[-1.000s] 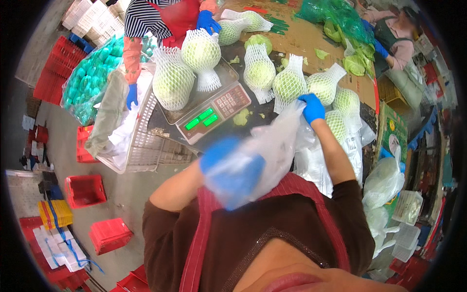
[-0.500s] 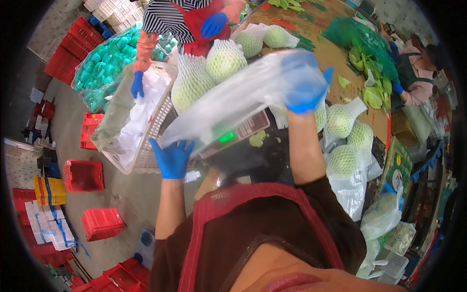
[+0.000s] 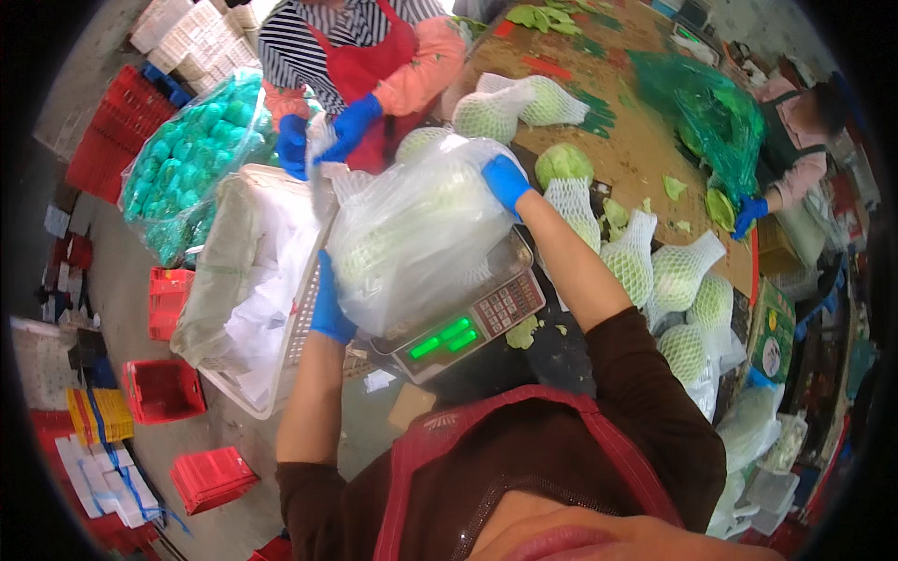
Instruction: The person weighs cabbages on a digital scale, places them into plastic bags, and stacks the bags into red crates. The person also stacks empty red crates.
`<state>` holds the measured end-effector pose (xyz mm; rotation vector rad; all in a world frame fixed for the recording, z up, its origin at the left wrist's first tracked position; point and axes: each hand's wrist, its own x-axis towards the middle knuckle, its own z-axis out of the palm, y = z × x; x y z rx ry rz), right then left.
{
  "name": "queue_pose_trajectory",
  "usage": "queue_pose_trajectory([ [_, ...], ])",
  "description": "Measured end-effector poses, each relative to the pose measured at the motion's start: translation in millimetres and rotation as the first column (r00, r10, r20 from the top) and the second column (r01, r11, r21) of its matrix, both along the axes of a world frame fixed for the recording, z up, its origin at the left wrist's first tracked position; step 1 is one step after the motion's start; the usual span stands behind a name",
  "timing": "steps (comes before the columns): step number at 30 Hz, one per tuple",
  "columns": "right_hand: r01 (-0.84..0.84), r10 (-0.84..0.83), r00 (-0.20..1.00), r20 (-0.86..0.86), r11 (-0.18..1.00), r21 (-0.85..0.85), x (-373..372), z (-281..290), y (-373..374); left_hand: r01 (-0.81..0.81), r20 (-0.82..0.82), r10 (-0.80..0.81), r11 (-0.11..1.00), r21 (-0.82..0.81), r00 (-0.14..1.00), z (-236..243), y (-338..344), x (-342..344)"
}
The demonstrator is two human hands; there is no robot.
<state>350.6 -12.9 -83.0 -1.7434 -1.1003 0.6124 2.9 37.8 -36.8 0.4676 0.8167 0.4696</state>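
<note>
A clear plastic bag [image 3: 412, 224] lies over net-sleeved cabbages on the digital scale [image 3: 500, 304]; the plastic partly hides them. My left hand [image 3: 332, 304] grips the bag's near left edge, fingers pointing up along its side. At the bag's far right edge, my right hand [image 3: 506, 182] is closed on the plastic, its fingertips partly hidden. Just beyond the bag, another cabbage in white foam netting [image 3: 421, 143] shows. Right of my right forearm lie several more netted cabbages [image 3: 685, 278], and one bare-topped cabbage [image 3: 564, 165] stands near my right hand.
A white crate [image 3: 271, 397] with pale sheets stands left of the scale. Across from me a co-worker in a red apron [image 3: 369, 65] holds something whitish; another person [image 3: 795, 140] handles a green net bag [image 3: 725, 122] at right. Red crates [image 3: 164, 391] sit on the floor.
The plastic bag, blurred and stretched between my hands before, now covers the cabbages on the scale. My right hand has moved left and down. The co-worker opposite has brought both hands together.
</note>
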Motion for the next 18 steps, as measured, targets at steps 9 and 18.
queue_pose_trajectory([
  [9, 0.331, 0.184, 0.486, -0.854, 0.866, 0.375, -42, 28, -135, -0.111, 0.171, 0.079, 0.977, 0.184, 0.982, -13, -29, 19],
  [18, 0.098, -0.116, 0.839, -0.532, 0.993, -0.063, -53, 107, -337, 0.478, -0.358, -0.332, 0.436, 0.762, 0.873, 35, -137, -20],
])
